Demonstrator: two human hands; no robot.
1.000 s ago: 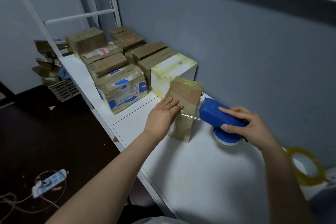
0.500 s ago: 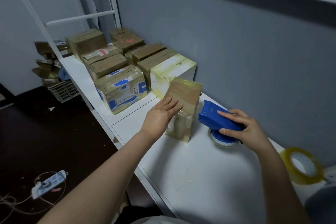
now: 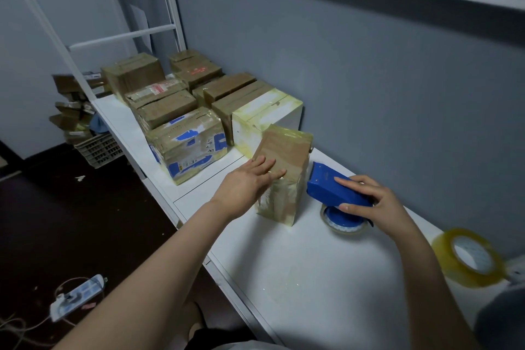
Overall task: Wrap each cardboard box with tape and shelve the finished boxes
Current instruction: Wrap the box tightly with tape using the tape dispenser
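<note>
The fingers of the left hand lie straight and together, pressed flat on the near face of the upright taped box, which stands on the white bench. The right hand has its fingers curled round the blue tape dispenser, just right of the box. Behind, wrapped boxes crowd the bench
</note>
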